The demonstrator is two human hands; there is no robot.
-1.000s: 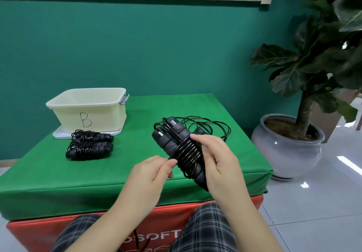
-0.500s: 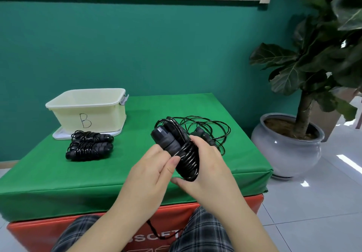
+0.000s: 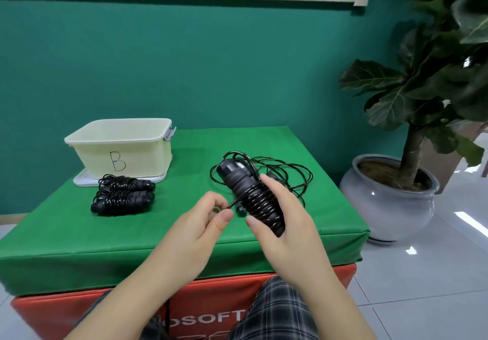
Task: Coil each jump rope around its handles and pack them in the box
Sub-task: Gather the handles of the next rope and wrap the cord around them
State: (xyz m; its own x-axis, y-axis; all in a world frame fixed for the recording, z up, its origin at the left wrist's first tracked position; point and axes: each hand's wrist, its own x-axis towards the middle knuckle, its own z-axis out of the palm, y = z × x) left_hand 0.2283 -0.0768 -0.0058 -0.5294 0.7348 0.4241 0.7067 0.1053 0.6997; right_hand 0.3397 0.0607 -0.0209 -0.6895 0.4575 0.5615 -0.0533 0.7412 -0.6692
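My right hand (image 3: 286, 223) grips a black jump rope's paired handles (image 3: 241, 183), tilted up to the left, with cord wound many times round their lower half. My left hand (image 3: 200, 223) pinches the free black cord (image 3: 233, 204) just left of the bundle. Behind it a loose, uncoiled black jump rope (image 3: 293, 173) lies on the green mat. Two coiled jump ropes (image 3: 122, 194) lie side by side in front of the cream box (image 3: 148, 160) marked "B", which stands at the mat's back left on a white lid.
The green mat (image 3: 79, 234) covers an orange block; its front edge runs just before my plaid-clad knees. A large potted plant (image 3: 388, 194) stands on the tiled floor to the right. A teal wall is behind.
My right hand turned the bundle so its upper end points up and left. My left hand drew away from the bundle to the left, pulling the cord taut.
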